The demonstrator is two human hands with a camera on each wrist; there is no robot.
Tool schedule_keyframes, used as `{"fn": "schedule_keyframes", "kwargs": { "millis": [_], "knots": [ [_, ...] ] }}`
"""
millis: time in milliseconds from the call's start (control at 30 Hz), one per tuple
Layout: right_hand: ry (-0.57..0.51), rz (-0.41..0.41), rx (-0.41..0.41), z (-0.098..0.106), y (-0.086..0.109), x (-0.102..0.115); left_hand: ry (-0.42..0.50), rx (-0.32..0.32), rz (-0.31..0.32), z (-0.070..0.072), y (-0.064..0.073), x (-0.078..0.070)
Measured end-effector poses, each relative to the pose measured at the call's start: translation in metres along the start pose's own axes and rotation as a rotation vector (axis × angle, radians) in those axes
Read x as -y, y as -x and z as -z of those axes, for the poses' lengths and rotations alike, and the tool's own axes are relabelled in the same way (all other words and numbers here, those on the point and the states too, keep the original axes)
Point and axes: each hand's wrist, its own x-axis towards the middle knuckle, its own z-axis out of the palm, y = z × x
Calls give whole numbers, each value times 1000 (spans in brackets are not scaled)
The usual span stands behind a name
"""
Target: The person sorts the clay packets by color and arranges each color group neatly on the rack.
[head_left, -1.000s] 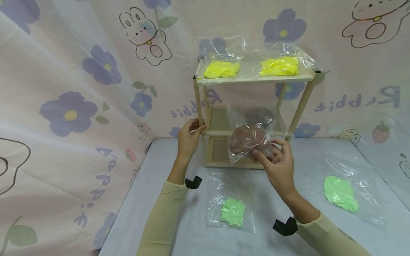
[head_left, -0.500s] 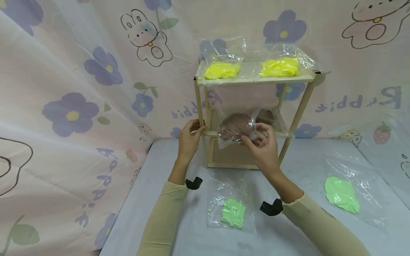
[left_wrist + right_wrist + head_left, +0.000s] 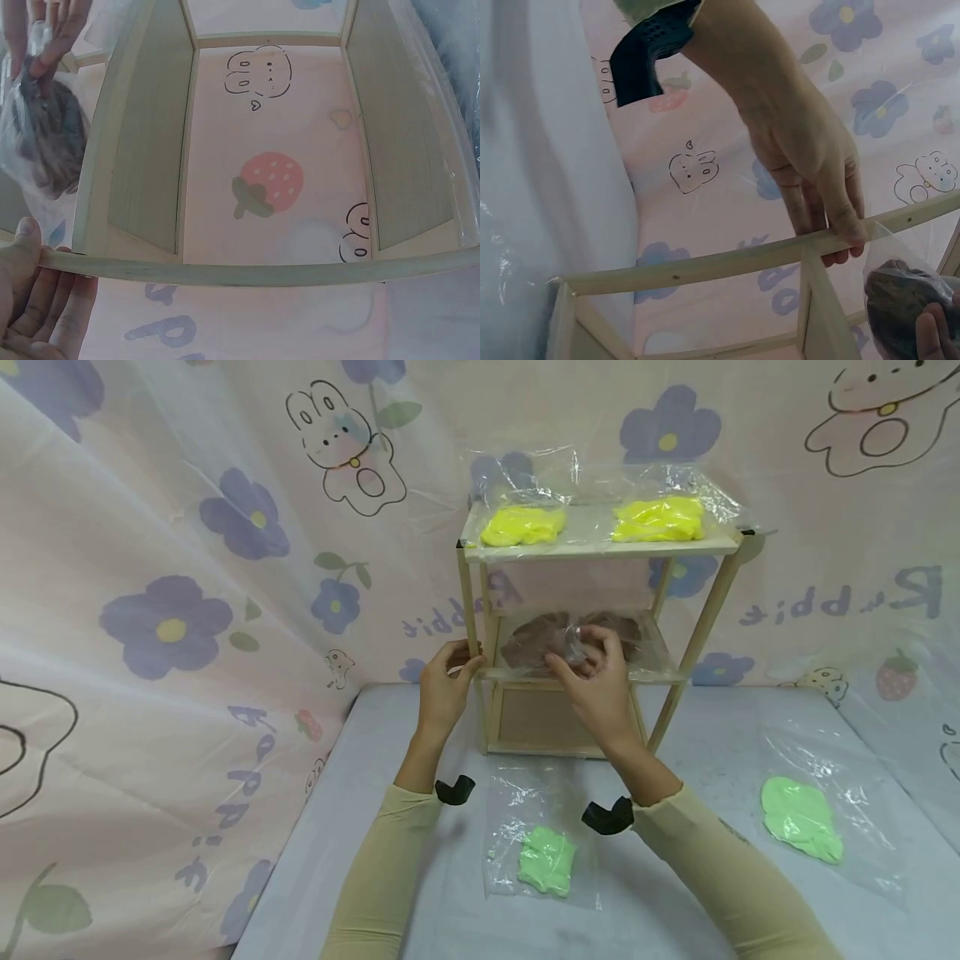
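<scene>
At the small wooden shelf rack, my left hand grips the left front post near the middle shelf; the left wrist view shows its thumb on one side of the post. My right hand pinches the gathered plastic of a clear bag holding a brown lump of clay. That bag is over the left part of the middle shelf, close to the board. Beside it, partly hidden by my right fingers, lies a second bagged brown lump. Two bagged yellow lumps lie on the top shelf.
On the white table a bagged green lump lies in front of the rack, and another green lump in a bag lies at the right. A patterned curtain hangs behind and to the left.
My right hand has carried the bagged brown lump leftward and inward, from in front of the rack to the middle shelf. My left hand has stayed on the post.
</scene>
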Motion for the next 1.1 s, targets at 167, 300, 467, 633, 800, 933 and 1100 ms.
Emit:
{"fn": "schedule_keyframes", "kwargs": {
  "millis": [167, 300, 467, 633, 800, 933, 1100],
  "knots": [
    [27, 10, 2, -7, -10, 3, 3, -4, 3, 0, 0, 0],
    [80, -8, -13, -11, -18, 0, 3, -15, 20, -1, 0, 0],
    [149, -50, -24, -16, -21, -5, 1, -39, 44, -4, -1, -1],
    [184, -108, -4, -15, -19, -7, -2, -42, 41, -5, 0, -2],
    [240, -128, 57, -6, -17, -7, 15, -26, 20, -3, -1, -1],
    [411, -71, 77, 0, -14, -4, 17, -19, 13, -3, -1, -1],
    [666, 44, 71, 3, -11, -6, 24, -15, 9, -3, -1, -2]
  ]
}}
